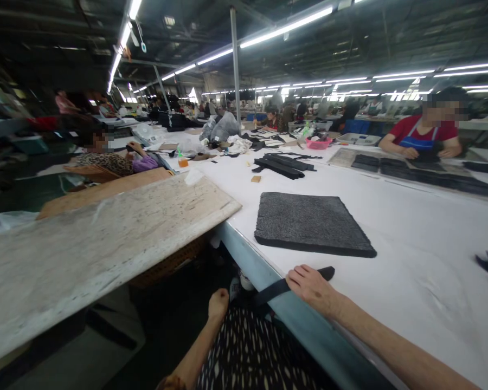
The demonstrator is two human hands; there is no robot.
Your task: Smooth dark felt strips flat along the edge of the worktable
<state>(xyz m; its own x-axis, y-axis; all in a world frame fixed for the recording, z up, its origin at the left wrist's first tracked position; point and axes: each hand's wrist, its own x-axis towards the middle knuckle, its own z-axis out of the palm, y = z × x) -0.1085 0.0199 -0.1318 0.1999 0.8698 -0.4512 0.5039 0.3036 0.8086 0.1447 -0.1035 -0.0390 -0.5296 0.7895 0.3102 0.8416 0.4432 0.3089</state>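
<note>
- Nearest, the left hand (218, 304) is held curled beside the patterned garment (256, 346), off the table; whether anything is pinched in it cannot be told.
- The black strip (271, 291) is draped over the near edge of the white table (406, 287), one end lying on top, the other hanging towards the lap.
- That strip is covered at the edge by the right hand (311, 288), its fingers close together and bent over it; whether it is pinched or only pressed down cannot be seen.
- The strip appears to be handled singly; for any shift of it, a secure hold and a clear path past the edge would be called for.
- Just beyond, a dark textured slab (311, 223) is laid flat, apart from the hand.
- Farther off, a small yellow block (256, 179) and loose black strips (282, 167) are seen.
- Across the table, dark pieces are handled by a person in red (447, 130).
</note>
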